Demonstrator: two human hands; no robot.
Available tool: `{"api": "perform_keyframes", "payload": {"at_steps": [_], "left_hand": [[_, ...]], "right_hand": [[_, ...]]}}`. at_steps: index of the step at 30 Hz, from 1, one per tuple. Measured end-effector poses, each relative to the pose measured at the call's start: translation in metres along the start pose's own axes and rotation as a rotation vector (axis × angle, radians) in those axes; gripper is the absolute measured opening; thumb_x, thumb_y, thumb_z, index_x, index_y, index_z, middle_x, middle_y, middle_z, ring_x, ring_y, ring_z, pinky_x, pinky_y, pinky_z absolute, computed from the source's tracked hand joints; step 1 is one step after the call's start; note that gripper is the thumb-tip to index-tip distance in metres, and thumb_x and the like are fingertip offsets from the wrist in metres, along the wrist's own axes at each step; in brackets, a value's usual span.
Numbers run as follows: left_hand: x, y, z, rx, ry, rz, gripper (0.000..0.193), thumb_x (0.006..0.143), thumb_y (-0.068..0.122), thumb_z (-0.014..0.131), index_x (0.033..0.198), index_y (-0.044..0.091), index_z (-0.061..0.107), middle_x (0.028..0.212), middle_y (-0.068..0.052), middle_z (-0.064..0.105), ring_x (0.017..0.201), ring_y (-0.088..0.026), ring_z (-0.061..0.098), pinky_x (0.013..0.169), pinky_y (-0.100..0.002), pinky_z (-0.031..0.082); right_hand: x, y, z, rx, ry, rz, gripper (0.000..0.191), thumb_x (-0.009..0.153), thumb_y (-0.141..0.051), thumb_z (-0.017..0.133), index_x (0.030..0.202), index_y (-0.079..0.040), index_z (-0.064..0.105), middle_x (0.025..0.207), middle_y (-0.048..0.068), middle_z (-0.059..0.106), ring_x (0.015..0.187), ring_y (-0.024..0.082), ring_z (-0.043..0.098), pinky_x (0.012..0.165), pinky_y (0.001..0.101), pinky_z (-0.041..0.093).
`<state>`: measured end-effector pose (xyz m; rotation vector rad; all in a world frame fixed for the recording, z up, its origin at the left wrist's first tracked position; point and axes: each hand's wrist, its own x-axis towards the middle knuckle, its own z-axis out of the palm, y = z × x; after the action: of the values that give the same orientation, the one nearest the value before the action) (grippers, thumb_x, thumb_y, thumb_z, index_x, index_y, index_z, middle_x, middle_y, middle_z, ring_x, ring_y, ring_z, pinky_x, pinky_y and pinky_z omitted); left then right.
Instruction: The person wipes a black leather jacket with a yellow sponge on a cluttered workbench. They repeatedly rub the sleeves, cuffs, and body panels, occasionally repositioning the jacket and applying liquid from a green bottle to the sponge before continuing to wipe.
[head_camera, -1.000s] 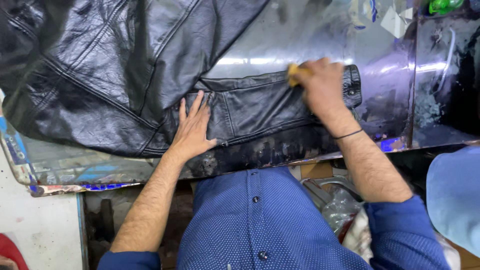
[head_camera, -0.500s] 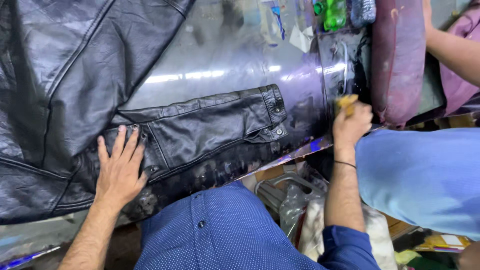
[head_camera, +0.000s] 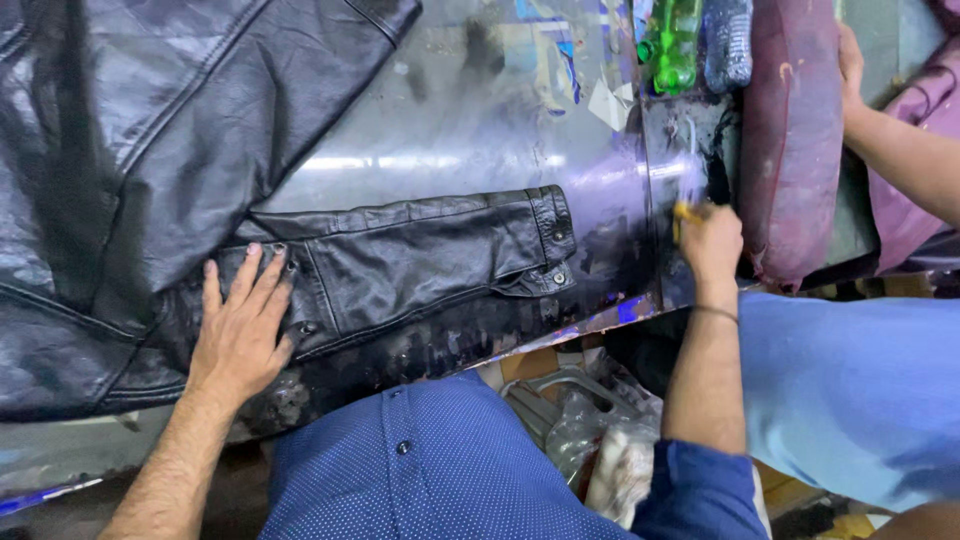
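Flat and spread, my left hand pins the black leather jacket — right hand pinches a yellow brush, on the worktop beyond the cuff.

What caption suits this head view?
Left hand presses black leather jacket; right hand holds a yellow-handled brush.

Green bottle and maroon cushion — a co-worker's arm nearby.
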<state>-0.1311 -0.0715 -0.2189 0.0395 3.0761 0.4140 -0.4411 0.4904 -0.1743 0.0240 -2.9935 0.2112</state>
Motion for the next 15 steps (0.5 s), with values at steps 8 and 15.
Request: {"api": "perform_keyframes", "payload": {"at_steps": [8, 15], "left_hand": [[-0.007, 0.002, 0.002, -0.029, 0.036, 0.013, 0.072, 0.069, 0.026, 0.077, 0.134, 0.000, 0.059, 0.163, -0.012, 0.038, 0.158, -0.032, 0.023, 0.126, -0.066, 0.012], [-0.010, -0.002, 0.000, -0.010, 0.056, 0.030, 0.072, 0.069, 0.027, 0.077, 0.133, 0.001, 0.060, 0.163, -0.012, 0.038, 0.157, -0.032, 0.022, 0.125, -0.066, 0.012]], "right_hand": [[-0.032, 0.035, 0.001, 0.000, 0.422, -0.179, 0.022, 0.089, -0.006, 0.076, 0.111, -0.009, 0.078, 0.109, 0.016, 0.076, 0.101, 0.038, 0.070, 0.090, 0.0450, 0.056], [-0.059, 0.070, 0.018, 0.146, 0.154, -0.344, 0.030, 0.082, 0.008, 0.066, 0.102, -0.010, 0.080, 0.102, 0.013, 0.075, 0.096, 0.032, 0.071, 0.086, 0.0410, 0.057]]}}
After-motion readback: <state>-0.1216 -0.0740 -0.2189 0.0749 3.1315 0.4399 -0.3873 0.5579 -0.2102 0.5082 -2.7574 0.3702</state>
